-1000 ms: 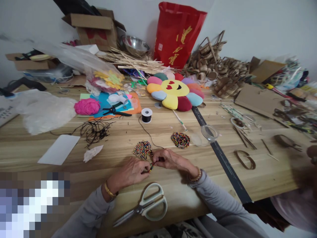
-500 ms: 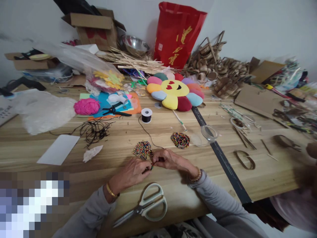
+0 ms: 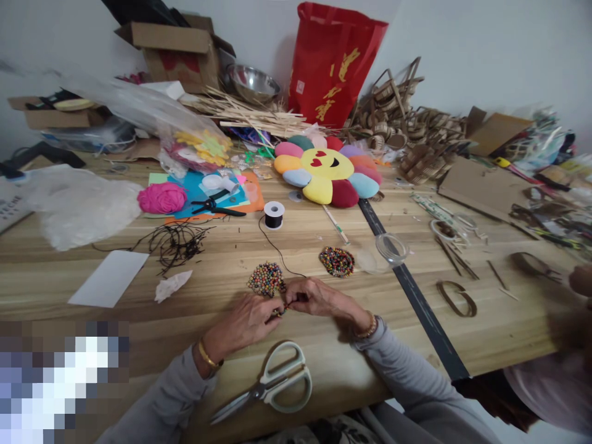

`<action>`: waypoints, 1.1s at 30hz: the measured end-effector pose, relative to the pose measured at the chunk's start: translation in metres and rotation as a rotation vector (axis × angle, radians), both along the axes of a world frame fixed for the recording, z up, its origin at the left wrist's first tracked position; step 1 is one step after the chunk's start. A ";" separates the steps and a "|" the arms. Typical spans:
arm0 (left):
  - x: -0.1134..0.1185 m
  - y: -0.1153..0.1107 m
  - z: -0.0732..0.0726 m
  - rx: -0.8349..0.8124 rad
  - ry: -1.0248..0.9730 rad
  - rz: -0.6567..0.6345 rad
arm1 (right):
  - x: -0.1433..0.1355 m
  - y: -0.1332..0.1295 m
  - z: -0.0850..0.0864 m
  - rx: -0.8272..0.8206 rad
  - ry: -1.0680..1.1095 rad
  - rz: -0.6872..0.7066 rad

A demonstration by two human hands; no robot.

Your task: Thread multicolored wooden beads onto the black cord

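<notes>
My left hand [image 3: 247,322] and my right hand [image 3: 319,299] meet near the table's front, fingertips pinched on a short string of small coloured beads [image 3: 280,310]. Just behind them lies a pile of loose coloured beads [image 3: 267,279]. A black cord [image 3: 280,251] runs from a white spool [image 3: 274,216] toward my right hand. To the right of the pile sits a coil of strung beads [image 3: 337,261]. White-handled scissors [image 3: 272,382] lie in front of my hands, blades pointing left.
Black cord scraps [image 3: 178,243], a white card [image 3: 110,279] and crumpled tissue [image 3: 172,285] lie left. A flower cushion [image 3: 328,166] stands behind the spool. A dark strip [image 3: 416,296] and a clear round container [image 3: 391,248] are right. Part of another person's hand [image 3: 580,280] shows far right.
The fingers of my left hand have shifted slightly around the beads, and the bead string looks more level between my hands. Otherwise the objects on the table have stayed in place.
</notes>
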State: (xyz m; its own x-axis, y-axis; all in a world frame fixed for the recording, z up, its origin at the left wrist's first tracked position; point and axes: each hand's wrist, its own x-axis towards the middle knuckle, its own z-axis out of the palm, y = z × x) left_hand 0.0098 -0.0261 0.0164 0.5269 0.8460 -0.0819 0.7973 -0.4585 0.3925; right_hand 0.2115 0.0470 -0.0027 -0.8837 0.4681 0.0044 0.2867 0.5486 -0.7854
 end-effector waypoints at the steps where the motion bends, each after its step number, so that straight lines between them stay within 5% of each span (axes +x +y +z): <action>1: 0.000 0.000 0.000 0.011 -0.003 -0.007 | 0.000 0.000 -0.001 0.000 0.003 0.002; 22: -0.001 0.005 -0.012 0.104 -0.306 0.079 | 0.005 0.008 -0.010 -0.331 0.083 -0.009; 33: 0.005 0.008 -0.019 0.024 -0.381 0.106 | -0.002 -0.004 0.015 -0.254 0.092 -0.057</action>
